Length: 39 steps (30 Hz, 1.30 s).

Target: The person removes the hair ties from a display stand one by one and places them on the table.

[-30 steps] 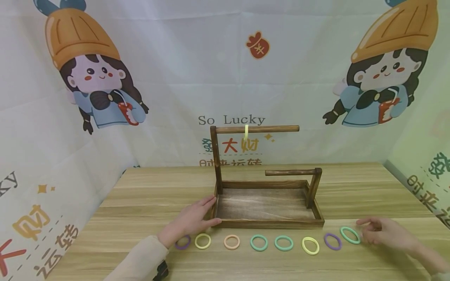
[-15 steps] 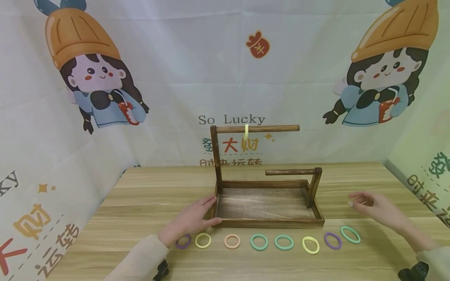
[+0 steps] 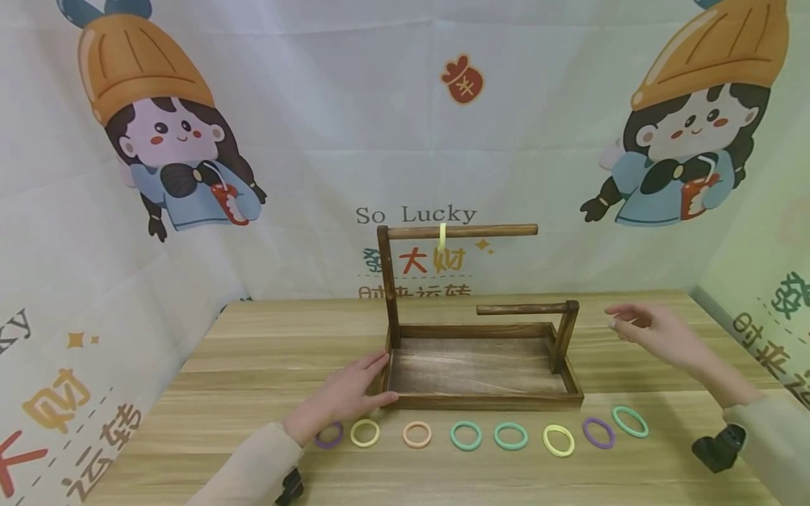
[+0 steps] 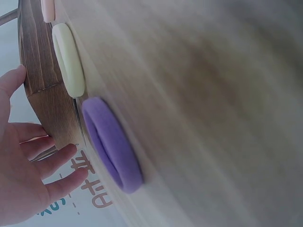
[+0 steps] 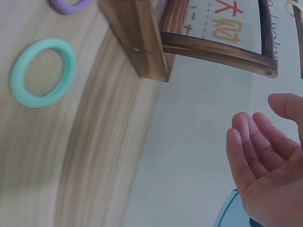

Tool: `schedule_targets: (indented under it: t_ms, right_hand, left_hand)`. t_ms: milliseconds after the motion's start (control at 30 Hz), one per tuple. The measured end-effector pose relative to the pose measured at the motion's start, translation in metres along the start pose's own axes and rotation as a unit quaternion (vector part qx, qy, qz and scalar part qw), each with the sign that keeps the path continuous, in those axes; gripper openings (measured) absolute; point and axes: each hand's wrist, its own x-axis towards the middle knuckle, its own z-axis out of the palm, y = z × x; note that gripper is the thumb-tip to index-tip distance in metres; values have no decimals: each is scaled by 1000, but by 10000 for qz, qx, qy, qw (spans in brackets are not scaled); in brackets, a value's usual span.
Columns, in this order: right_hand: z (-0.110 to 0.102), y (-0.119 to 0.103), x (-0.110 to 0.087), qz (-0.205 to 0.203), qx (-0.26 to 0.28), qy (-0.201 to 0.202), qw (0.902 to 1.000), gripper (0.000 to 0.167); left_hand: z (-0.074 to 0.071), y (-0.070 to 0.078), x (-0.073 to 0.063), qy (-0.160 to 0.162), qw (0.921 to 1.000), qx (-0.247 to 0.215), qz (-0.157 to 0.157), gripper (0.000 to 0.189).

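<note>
A dark brown wooden rack [image 3: 487, 403] stands on the table, a shallow tray with a tall and a short post, each bearing a horizontal bar. My left hand [image 3: 342, 393] rests against the tray's left end, fingers extended on its side and thumb near the front corner. A pale yellow ring [image 3: 442, 237] hangs on the upper bar [image 3: 493, 230]. Raised to the right of the short post, my right hand [image 3: 661, 334] holds nothing; its fingers are loosely bent in the right wrist view. The lower bar [image 3: 522, 310] bears no ring.
Several rings lie in a row before the tray, including a purple ring [image 4: 113, 146] near my left wrist, an orange ring [image 3: 417, 434] and a green ring [image 5: 42, 73] at the right end. A printed cloth [image 3: 304, 154] hangs behind the table [image 3: 278, 330].
My right hand has risen from beside the rightmost green ring and moved forward and left, toward the short post. My left hand, the rack and the rings have stayed in place.
</note>
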Motion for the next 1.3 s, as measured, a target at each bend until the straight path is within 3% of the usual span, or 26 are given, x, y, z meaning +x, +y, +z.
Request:
schedule_targets:
  t_ms: [900, 1300]
  right_hand:
    - [-3, -35, 51, -250, -39, 369, 9990, 33]
    - [0, -64, 71, -447, 100, 581, 9973, 37]
  left_hand:
    - [-1, 0, -1, -33, 10000, -65, 4, 77]
    - [-1, 1, -2, -43, 9999, -104, -32, 77]
